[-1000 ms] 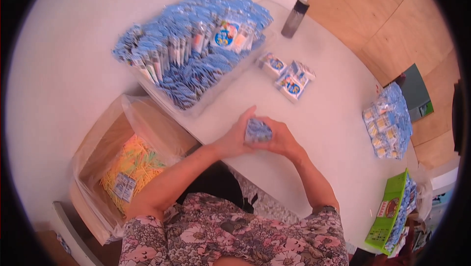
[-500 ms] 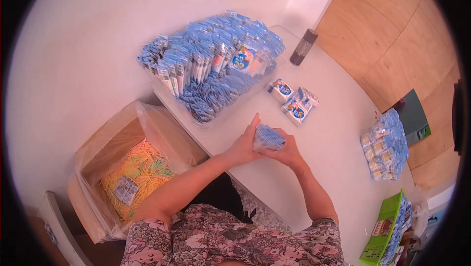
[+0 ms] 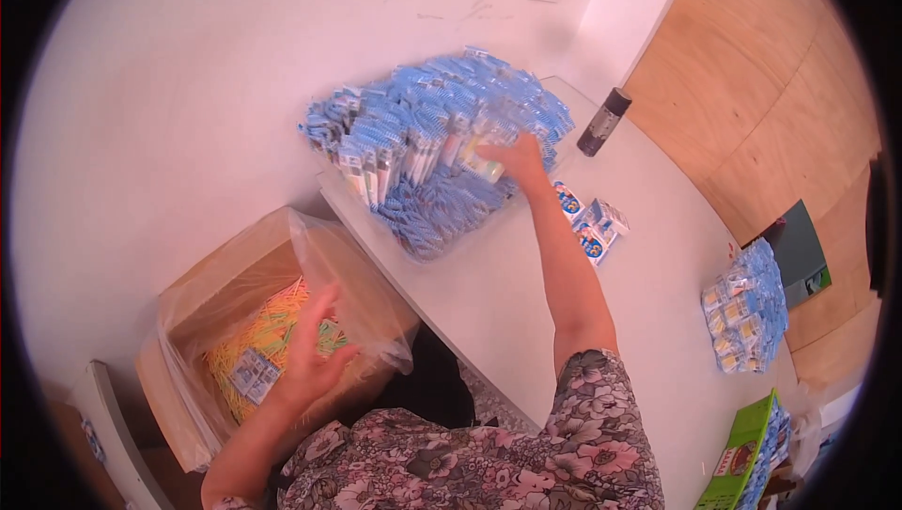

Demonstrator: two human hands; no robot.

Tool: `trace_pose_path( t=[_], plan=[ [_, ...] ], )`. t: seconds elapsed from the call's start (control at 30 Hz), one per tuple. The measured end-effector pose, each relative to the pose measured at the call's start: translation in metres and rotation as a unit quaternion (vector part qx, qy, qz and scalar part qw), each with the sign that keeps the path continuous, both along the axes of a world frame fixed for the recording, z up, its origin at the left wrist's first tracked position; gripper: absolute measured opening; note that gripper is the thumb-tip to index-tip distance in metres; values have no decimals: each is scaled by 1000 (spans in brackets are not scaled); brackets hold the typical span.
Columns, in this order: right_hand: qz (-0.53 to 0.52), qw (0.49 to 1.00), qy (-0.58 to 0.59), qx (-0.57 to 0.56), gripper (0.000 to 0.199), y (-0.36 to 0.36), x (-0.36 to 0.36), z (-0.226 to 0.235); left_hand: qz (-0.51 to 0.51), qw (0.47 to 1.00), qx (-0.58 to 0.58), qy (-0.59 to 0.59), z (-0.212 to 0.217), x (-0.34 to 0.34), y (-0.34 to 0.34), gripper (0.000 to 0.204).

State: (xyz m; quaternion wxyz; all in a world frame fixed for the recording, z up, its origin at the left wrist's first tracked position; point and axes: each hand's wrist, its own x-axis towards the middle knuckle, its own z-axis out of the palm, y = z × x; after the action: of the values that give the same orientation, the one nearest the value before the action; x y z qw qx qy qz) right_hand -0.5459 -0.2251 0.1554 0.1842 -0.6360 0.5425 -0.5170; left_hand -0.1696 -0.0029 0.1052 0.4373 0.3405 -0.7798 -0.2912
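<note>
My left hand [image 3: 315, 350] is raised over the open cardboard box [image 3: 202, 303], its fingers apart and nothing in it. Below it in the box lie many thin yellow, orange and green sticks [image 3: 246, 331] and a small clear packet [image 3: 254, 376]. My right hand [image 3: 522, 160] reaches over the right side of the clear plastic tray [image 3: 413, 254]. Its fingers close on a clear packet [image 3: 481, 166] with something yellowish inside; this spot is blurred. Rows of blue-striped packets [image 3: 442, 96] fill the tray, and more lie loose at its front.
Small printed boxes [image 3: 601, 228] and a dark cylindrical can [image 3: 604, 122] stand on the white table [image 3: 507, 322]. At the right are a pile of blue and clear packets [image 3: 747, 308] and a green basket [image 3: 742, 454]. A pale chair back [image 3: 113, 435] stands lower left.
My hands have parted, and the blue-striped bundle they held is no longer in them. The left went over the cardboard box, the right up to the tray. The whole view has shifted slightly.
</note>
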Motion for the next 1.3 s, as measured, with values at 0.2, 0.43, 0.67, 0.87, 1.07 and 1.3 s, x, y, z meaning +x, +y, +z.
trace_pose_path(
  t=[0.2, 0.43, 0.67, 0.87, 1.07, 1.3],
  plan=[
    [-136, 953, 269, -13, 83, -13, 10, 1, 196, 979, 35, -50, -35, 96, 12, 68],
    [-250, 753, 608, 5, 82, -4, 6, 7, 308, 905, 217, -200, -69, 179, 18, 40],
    [-183, 839, 513, -15, 92, -20, -13, -20, 316, 714, 241, -576, -118, 190, 11, 49],
    [-159, 855, 487, -81, 92, -3, -12, -7, 327, 699, 340, -537, -144, 200, -3, 50],
    [-145, 877, 437, -136, 87, 0, -10, -5, 300, 725, 385, -486, -146, 210, 2, 29],
    [-245, 830, 488, -116, 83, -8, -22, 9, 376, 782, 310, -389, -139, 216, -5, 23]
  ],
)
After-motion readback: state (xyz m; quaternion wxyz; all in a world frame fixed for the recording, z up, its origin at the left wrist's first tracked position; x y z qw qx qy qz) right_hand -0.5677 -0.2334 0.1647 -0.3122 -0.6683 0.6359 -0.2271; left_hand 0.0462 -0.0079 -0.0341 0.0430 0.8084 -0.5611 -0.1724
